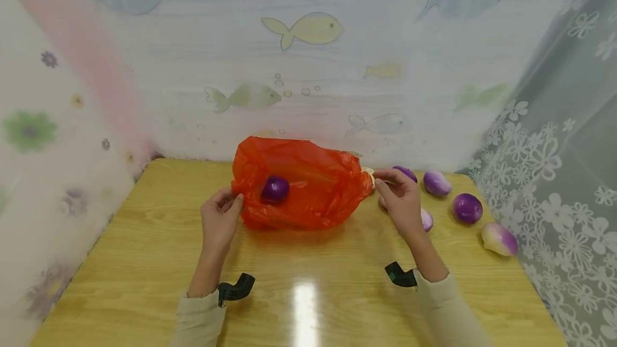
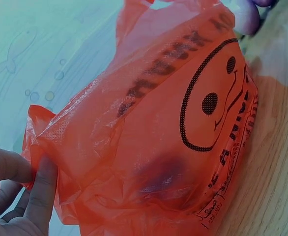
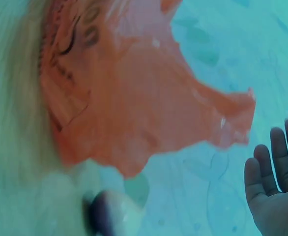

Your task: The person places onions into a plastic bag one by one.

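In front of you, near the middle of the tabletop's far edge, a red plastic bag lies on its side, with one round purple vegetable inside, toward its left end. The bag is thin, crinkled and translucent; your left wrist camera shows a smiling face and lettering printed on it in black, and the vegetable as a dark patch through the film.

Your left hand is at the bag's left end, thumb and fingers pinching its edge. Your right hand is just beyond the bag's right end; the right wrist camera shows it apart from the bag, fingers extended and slightly spread.

Toward the tabletop's far right corner lie loose purple-and-white vegetables, some partly hidden by your right hand. The nearest to you, a tapered one, sits by the right edge. Both forearms reach in from the near edge, in pale sleeves.
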